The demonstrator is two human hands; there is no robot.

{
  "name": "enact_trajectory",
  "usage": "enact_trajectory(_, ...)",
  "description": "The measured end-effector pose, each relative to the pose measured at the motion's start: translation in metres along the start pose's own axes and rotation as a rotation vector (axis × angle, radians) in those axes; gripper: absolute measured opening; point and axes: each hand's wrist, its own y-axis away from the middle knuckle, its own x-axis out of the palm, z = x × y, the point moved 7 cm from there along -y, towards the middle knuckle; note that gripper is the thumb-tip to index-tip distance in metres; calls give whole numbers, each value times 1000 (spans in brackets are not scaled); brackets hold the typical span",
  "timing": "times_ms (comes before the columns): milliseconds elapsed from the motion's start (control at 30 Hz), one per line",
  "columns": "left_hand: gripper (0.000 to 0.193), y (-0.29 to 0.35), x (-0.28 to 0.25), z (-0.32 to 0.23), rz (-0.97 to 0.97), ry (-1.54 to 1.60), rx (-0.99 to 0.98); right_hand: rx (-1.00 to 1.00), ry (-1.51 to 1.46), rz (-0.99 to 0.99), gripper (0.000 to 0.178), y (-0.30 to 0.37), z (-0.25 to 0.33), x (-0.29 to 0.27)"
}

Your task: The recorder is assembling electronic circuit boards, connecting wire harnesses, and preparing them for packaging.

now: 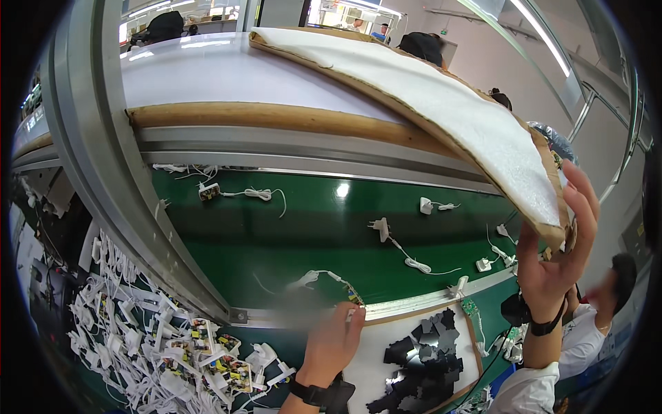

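My right hand is raised at the right, thumb and fingers closed round the near corner of a long cardboard sheet with a white foam-like face. The sheet slants up and away to the left, over a wooden-edged shelf. Low in the middle, my left hand pinches a small circuit board by its lower end. A white cable runs from the board to the left. Beside that hand, a white-faced tray bears a pile of black, shiny flat pieces. A grey blur hides what lies just left of my fingertips.
A green conveyor belt carries several white plug adapters with coiled cables. At lower left lies a big heap of white adapters and bare boards. A metal post rises on the left. Another person sits at the right.
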Motion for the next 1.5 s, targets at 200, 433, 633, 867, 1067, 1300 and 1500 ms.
enact_trajectory(200,26,-4,1,-7,-84,-55,211,-126,59,160,43,-37,-6,8)
enact_trajectory(433,27,-4,7,14,-64,-28,126,-137,177,7,27,-81,-51,-4)
enact_trajectory(633,29,20,-11,-40,-152,-14,126,-62,200,75,26,-116,-128,16)
enact_trajectory(867,25,3,6,-14,-21,-37,161,-100,253,178,18,-166,-208,97)
enact_trajectory(1067,24,-4,22,17,1,-41,194,-95,336,261,16,-193,-249,163)
enact_trajectory(1300,25,2,20,22,-185,-68,190,-21,345,267,14,-204,-294,218)
enact_trajectory(1500,26,-9,23,14,-69,-236,153,63,399,303,24,-188,-333,246)
